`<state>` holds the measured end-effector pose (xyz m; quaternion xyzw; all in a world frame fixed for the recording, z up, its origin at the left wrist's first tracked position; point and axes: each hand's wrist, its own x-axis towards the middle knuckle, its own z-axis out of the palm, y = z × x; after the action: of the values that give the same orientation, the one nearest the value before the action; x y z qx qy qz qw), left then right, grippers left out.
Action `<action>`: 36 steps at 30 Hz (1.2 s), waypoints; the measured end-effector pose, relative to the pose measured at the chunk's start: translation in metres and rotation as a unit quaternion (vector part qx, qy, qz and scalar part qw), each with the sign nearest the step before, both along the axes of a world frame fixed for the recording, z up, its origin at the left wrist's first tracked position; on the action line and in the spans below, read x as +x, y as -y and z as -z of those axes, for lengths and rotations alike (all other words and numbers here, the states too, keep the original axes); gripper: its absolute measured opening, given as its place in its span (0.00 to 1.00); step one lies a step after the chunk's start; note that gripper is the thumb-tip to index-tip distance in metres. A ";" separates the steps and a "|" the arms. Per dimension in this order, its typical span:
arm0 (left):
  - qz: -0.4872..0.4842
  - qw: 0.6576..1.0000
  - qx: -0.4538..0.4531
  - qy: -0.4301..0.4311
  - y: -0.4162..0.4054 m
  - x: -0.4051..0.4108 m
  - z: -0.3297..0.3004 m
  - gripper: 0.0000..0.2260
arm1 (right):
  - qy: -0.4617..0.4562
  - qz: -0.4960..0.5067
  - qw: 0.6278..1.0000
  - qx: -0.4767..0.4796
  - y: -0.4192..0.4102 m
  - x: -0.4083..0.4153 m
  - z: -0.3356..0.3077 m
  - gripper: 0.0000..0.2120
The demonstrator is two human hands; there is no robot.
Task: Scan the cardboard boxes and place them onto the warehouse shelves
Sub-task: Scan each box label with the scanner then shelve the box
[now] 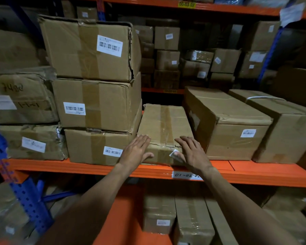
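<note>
A long taped cardboard box (163, 126) lies on the orange shelf (88, 167), slotted between a stack of boxes on its left and a larger box on its right. My left hand (137, 150) rests flat on its near left corner with fingers spread. Spread the same way, my right hand (192, 152) presses the near right corner and partly covers a white label (173, 153) on the front face. Neither hand grips anything. No scanner is in view.
Three stacked boxes (97, 103) with barcode labels stand left of the slot. Two large boxes (235, 124) sit to the right. A shelf tag (185, 175) marks the beam. More boxes fill the deeper rack, the shelf below and the blue upright's (0, 149) side.
</note>
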<state>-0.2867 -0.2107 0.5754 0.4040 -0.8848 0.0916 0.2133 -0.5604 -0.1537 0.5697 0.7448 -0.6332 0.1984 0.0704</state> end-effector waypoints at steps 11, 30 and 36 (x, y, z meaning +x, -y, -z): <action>-0.017 0.999 0.020 -0.046 -0.003 -0.005 -0.005 0.27 | 0.054 0.007 0.996 0.072 -0.007 0.010 -0.011 0.29; -0.022 0.998 0.056 -0.007 -0.099 -0.022 0.085 0.35 | 0.187 0.046 0.981 0.000 -0.104 -0.015 0.047 0.32; 0.018 0.958 0.284 0.019 -0.195 -0.079 0.227 0.41 | 0.243 0.184 0.935 0.181 -0.232 -0.101 0.142 0.34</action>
<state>-0.3654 -0.0154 0.3482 0.4301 -0.8855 -0.1595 0.0744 -0.6610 0.0780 0.4281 0.5447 -0.7821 0.2386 -0.1862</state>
